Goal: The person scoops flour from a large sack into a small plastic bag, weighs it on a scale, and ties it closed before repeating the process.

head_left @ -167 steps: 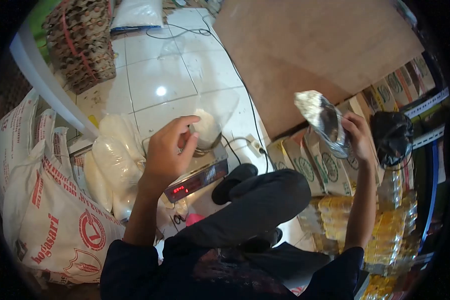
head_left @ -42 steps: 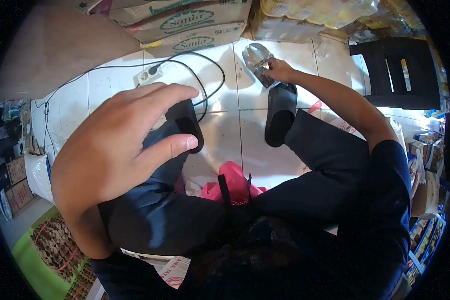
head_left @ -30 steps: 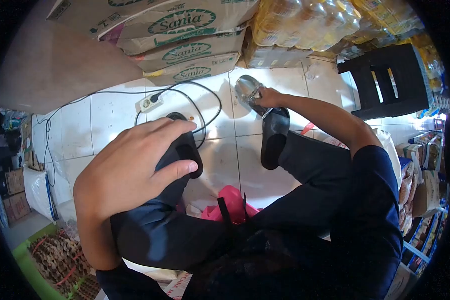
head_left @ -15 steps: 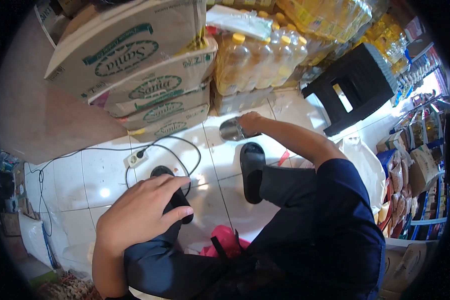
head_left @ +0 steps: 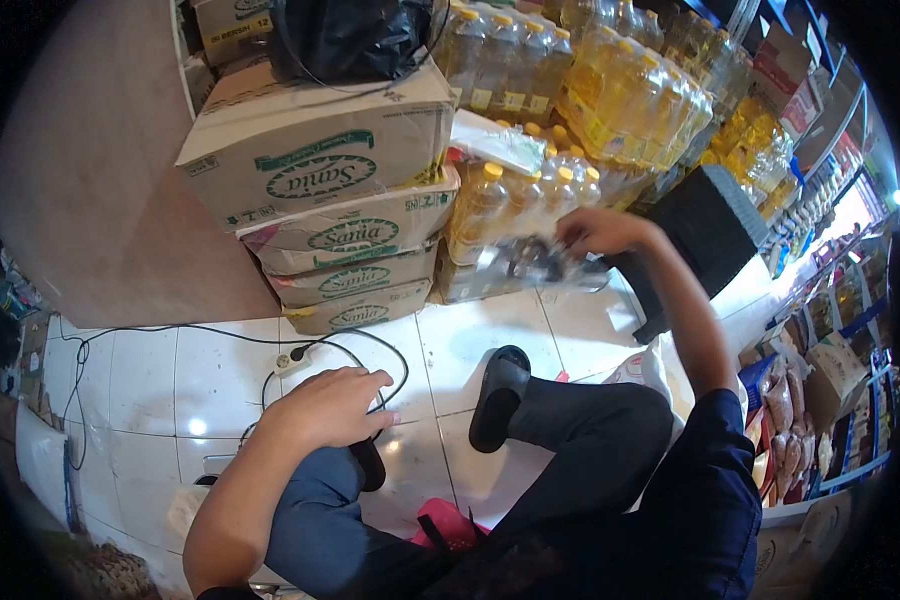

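Observation:
My right hand (head_left: 602, 232) is raised in front of the shrink-wrapped oil bottles (head_left: 505, 205), its fingers closed on a clear plastic packet (head_left: 530, 264). The packet looks shiny with something dark in it; motion blurs it, so its contents cannot be made out. My left hand (head_left: 335, 408) lies over my left knee with its fingers stretched out, holding nothing. Just beyond it on the floor is a white power socket (head_left: 288, 362) with a black plug and cable.
Stacked Sania cartons (head_left: 345, 175) stand ahead, topped by a black plastic bag (head_left: 355, 40). A black plastic stool (head_left: 700, 235) is beside the bottles. Shelves with bagged goods (head_left: 785, 400) line the right. Something pink (head_left: 452, 525) lies between my legs.
My right hand has lifted the packet from the floor, up and to the right. The view has tilted upward, showing the black bag. My left hand stays by my knee.

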A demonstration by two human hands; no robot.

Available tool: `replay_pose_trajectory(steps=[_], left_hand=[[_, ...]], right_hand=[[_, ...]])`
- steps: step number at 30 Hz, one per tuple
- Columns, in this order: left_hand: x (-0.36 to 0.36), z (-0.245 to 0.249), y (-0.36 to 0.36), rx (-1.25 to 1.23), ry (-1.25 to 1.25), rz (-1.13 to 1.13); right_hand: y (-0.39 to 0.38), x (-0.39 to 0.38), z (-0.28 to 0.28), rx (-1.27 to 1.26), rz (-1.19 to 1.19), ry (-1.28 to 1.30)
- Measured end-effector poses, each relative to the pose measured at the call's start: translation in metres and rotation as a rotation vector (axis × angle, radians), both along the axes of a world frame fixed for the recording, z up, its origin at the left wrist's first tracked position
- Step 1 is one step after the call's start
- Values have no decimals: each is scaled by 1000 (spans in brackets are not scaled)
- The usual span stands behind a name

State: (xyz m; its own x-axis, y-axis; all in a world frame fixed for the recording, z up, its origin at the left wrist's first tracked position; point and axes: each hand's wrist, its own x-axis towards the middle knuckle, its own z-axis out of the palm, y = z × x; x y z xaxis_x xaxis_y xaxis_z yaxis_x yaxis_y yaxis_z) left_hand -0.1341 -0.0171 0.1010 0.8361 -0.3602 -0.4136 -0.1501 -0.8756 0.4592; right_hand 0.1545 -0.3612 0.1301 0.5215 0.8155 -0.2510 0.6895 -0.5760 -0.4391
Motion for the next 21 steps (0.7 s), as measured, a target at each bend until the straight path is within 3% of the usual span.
replay_pose_trajectory(steps=[1, 3, 6, 9, 14, 19, 21], left_hand=[[-1, -2, 1, 10, 17, 0], [-5, -5, 4, 34, 13, 5], [-12, -14, 8, 51, -41, 15], [-18, -13, 7, 99, -32, 39], [-19, -36, 14, 166, 2, 76], [-24, -38, 19, 226, 70, 115], [-29, -35, 19, 227, 78, 143]], right_hand=[[-14, 4, 24, 88, -65, -83], [-33, 17, 62, 300, -301, 15], [-51, 66, 78, 394, -624, -213], [-29, 83, 70, 257, -768, -661], [1, 151, 10, 208, -925, -881], [19, 150, -14, 336, -940, -763], [39, 95, 2, 297, -974, -1105]])
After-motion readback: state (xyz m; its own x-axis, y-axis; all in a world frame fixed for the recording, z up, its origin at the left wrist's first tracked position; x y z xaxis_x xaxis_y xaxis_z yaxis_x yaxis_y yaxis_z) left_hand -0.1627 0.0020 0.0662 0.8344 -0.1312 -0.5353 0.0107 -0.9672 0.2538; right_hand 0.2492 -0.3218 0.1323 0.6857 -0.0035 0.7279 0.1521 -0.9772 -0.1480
